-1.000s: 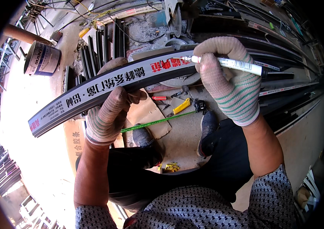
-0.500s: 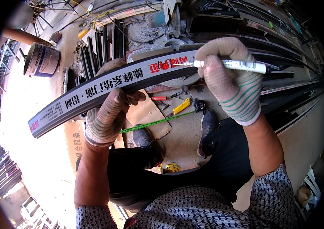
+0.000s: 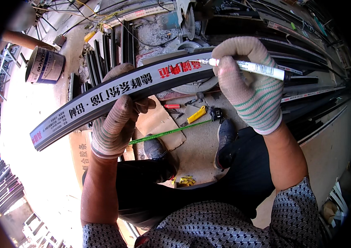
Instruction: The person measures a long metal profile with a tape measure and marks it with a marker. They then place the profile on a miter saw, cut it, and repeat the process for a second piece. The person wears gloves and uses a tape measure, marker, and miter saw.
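My left hand (image 3: 115, 124), in a knit work glove with green stripes, is closed round a long dark metal profile (image 3: 150, 91). A white printed film covers the profile's upper face, and it slants from the lower left up toward the right. Between the gloved thumb and fingers of my right hand (image 3: 247, 78) is a white marker pen (image 3: 262, 69). Its fine tip points left and lies over the red print on the film; whether it touches cannot be told. Behind the right hand the profile is partly hidden.
A saw with a round blade (image 3: 188, 25) stands beyond the profile. On the floor lie a yellow utility knife (image 3: 196, 115), a tape measure (image 3: 216, 113) with its green blade out, and cardboard (image 3: 163, 128). A bucket (image 3: 45, 65) stands left; dark profiles (image 3: 307, 62) are stacked right.
The profile has shifted very slightly to the left in my left hand. My right hand has moved a little left and up with the marker pen.
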Demonstrator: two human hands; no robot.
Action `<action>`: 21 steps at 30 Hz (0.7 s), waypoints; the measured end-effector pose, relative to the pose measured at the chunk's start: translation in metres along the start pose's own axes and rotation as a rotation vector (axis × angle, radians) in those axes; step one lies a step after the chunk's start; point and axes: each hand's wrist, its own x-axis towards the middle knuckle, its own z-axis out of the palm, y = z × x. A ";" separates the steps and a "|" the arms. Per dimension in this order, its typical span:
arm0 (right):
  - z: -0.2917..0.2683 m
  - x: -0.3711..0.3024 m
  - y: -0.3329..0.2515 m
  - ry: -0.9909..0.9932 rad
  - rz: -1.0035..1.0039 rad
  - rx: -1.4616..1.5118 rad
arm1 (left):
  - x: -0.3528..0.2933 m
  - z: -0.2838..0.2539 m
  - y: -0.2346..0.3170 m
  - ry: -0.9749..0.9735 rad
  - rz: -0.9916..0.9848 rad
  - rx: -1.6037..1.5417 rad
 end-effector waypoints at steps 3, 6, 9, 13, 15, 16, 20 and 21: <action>-0.001 0.000 -0.001 0.002 0.002 -0.006 | 0.001 0.002 0.000 0.003 0.006 -0.018; -0.002 -0.001 -0.001 -0.018 0.005 0.004 | 0.000 0.002 0.000 0.004 0.002 -0.022; -0.003 0.000 -0.002 -0.025 0.007 0.027 | 0.001 0.003 0.001 -0.007 0.013 -0.030; -0.005 -0.002 -0.003 -0.026 0.012 0.017 | 0.001 0.000 -0.002 -0.016 0.026 -0.028; -0.007 -0.001 -0.005 -0.048 0.008 -0.011 | 0.001 -0.001 -0.002 -0.016 0.026 -0.018; -0.006 0.000 -0.006 -0.065 0.012 -0.017 | 0.001 -0.002 -0.001 -0.014 0.024 -0.009; -0.002 0.001 -0.006 -0.077 0.034 0.064 | 0.000 -0.004 0.001 -0.011 0.014 0.008; -0.002 0.002 -0.003 -0.049 0.001 0.111 | 0.001 -0.001 0.001 0.000 0.016 0.002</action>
